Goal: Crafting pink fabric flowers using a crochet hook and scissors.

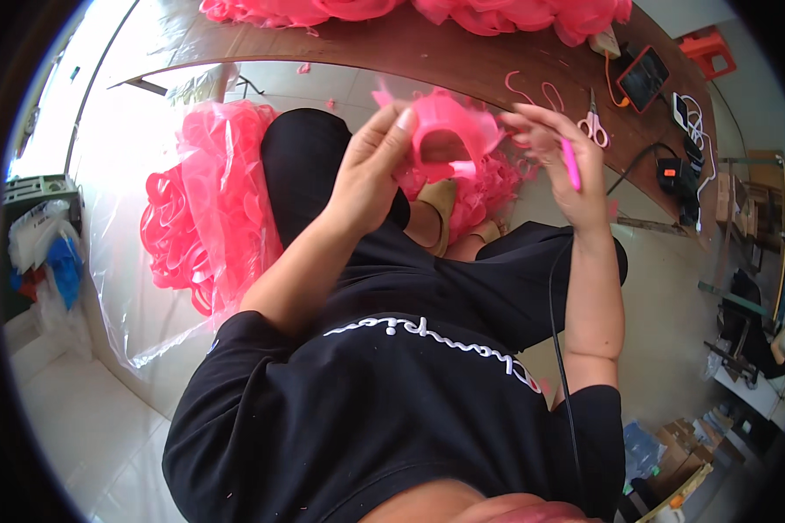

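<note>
While the left hand (371, 166) pinches one looped pink mesh piece (445, 106) between thumb and fingers above the lap, the right hand (590, 174) is half-curled beside it, a slim pink tool (571, 163) tucked against the fingers. Motion blurs the right fingertips; contact with the mesh cannot be confirmed. Recommended practice: grip the edge firmly, tension the sheer material lightly, and turn the tool's ends away from the left fingers.

Count, near to far: mesh pieces in hand, one; slim tools, one; clear plastic bag (227, 187) of pink ruffles beside the leg, one; pink scraps (480, 193) by the feet, heaped, uncountable. On the wooden table (358, 44): scissors (593, 115), one pair; dark-screened phone (645, 80), one; far ruffles (532, 16), run together, number undetermined.
</note>
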Tool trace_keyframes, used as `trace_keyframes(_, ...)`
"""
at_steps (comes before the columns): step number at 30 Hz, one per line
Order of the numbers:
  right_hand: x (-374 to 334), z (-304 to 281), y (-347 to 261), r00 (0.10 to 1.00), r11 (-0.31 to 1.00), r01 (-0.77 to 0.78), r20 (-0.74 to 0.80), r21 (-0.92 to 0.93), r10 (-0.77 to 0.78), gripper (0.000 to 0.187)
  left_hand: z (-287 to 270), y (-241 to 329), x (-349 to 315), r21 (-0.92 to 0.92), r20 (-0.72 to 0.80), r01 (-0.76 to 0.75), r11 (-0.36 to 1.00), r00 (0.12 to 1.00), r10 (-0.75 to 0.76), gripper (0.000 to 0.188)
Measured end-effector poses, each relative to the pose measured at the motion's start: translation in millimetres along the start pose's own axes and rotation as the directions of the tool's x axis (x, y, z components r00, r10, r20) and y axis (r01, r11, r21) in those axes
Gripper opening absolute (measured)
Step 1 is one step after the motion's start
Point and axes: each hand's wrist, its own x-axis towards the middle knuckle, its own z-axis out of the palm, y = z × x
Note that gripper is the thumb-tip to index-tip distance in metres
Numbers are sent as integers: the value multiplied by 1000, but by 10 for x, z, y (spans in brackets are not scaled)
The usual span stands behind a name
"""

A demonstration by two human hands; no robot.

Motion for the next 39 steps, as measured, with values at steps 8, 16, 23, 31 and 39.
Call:
trace_keyframes(8,107,228,-64,987,994,-77,149,72,66,23,12,-44,-59,209,44,-2,978,999,-7,29)
trace_keyframes(16,-324,-237,770,978,841,-207,-94,-499,185,25,-541,277,96,-692,9,-68,719,995,103,34)
trace_keyframes(23,-329,-306,666,886,818,-317,157,-481,436,22,-482,311,248,-826,111,4,564,982,156,36)
trace_keyframes(31,87,114,-130,977,970,-15,211,245,-38,27,-23,-148,27,-692,364,247,678,931,31,44)
trace_keyframes(39,-86,-57,-165,925,993,-82,364,-80,105,33,-195,95,97,-63,523,522,851,743,-418,87)
